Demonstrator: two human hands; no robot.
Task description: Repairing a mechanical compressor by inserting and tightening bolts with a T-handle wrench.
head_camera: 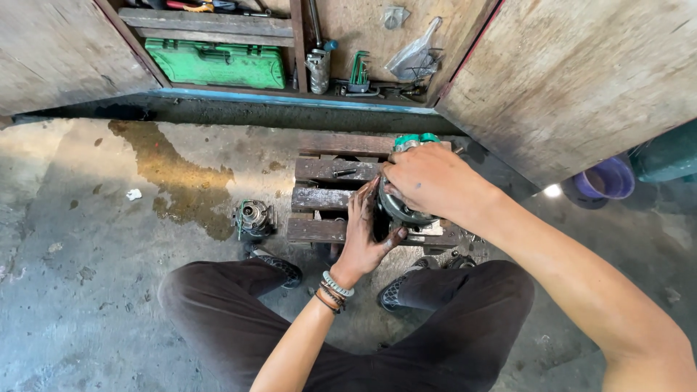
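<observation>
1. The person is squatting on a concrete floor [87, 305], and both hands are working on a round metal part [401, 210] that is sitting on the right end of a low wooden pallet [323, 197] just beyond the knees.
2. The right hand [430, 179] is lying over the top of the part, fingers curled down and gripping its upper rim.
3. The left hand [365, 234] is pressing against the part's near left side, fingers spread and bent around it; beaded bracelets [332, 290] are sitting on that wrist.
4. A green cap [414, 139] is showing just beyond the right hand; whether it belongs to the part is hard to tell.
5. A second, smaller metal unit [253, 218] is standing on the floor just left of the pallet, apart from both hands.
6. At the far side an open wooden cabinet is showing a flat green case [216, 63] lying on its shelf at the left, rectangular, with a moulded handle.
7. To the right of the case, a set of hex keys in a green holder [359, 74] is standing, and a clear plastic bag [414, 56] is hanging against the back board.
8. A purple bucket [608, 178] is sitting at the far right, partly hidden by the cabinet door [573, 80].
9. The hands are covering most of the part, so its face and details are staying hidden; the tools on the top shelf are cut off by the frame edge.
10. A dark wet stain [181, 174] is spreading across the floor to the far left of the pallet.
</observation>
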